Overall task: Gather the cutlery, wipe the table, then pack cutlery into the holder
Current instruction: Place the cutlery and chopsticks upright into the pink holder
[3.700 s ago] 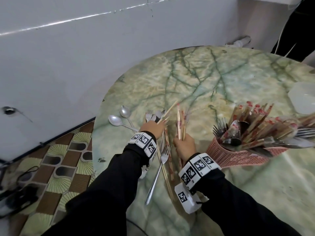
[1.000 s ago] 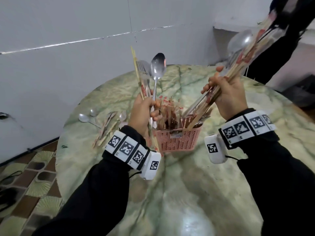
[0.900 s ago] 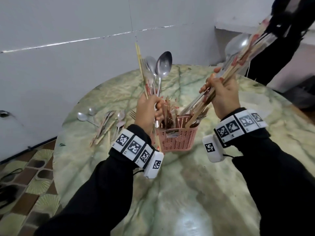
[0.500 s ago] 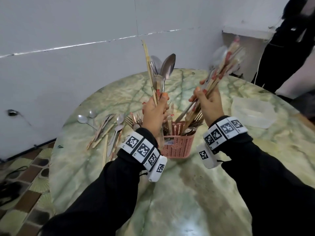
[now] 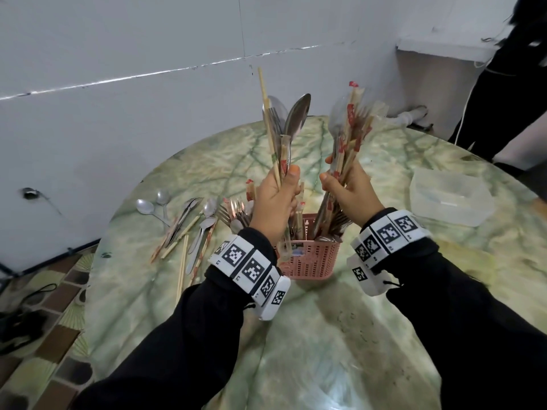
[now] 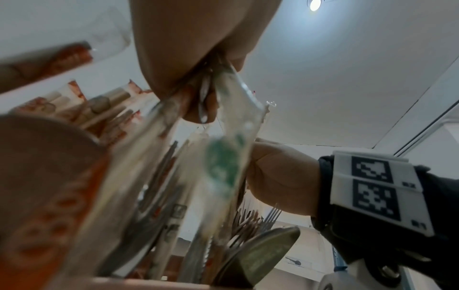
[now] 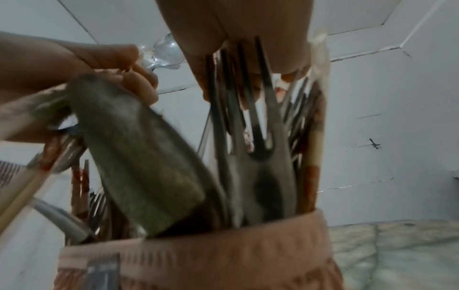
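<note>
A: We log the left hand [image 5: 276,199] first. Its fingers are curled tight round a bundle of spoons and chopsticks [image 5: 284,134], held upright, bowls and tips pointing up, lower ends reaching down toward the holder.

B: Agreed. We note the right hand [image 5: 352,193] likewise closed, gripping a second bundle of wrapped chopsticks and cutlery [image 5: 349,134], also near upright, its lower ends inside the holder.

A: Holder position?

B: The pink holder [image 5: 310,261] stands upright on the green marbled table [image 5: 325,350], directly beneath and between both hands. From the right wrist view we see a fork [image 7: 250,125] with tines up and a spoon bowl [image 7: 139,153] already standing above the holder's rim [image 7: 223,253].

A: From the left wrist view we see the left hand's fingers [image 6: 198,49] clamped on clear plastic wrappers and metal handles; the picture is blurred, so we cannot count pieces.

B: Loose cutlery [image 5: 189,229] lies on the table left of the holder: two spoons [image 5: 151,205] near the table edge, then a scatter of forks, spoons and chopsticks beside them, apart from the holder.

A: Other entries: a clear plastic container [image 5: 450,199] sits on the table to the right, well apart from the holder. A white wall [image 5: 118,84] stands behind the table.
</note>
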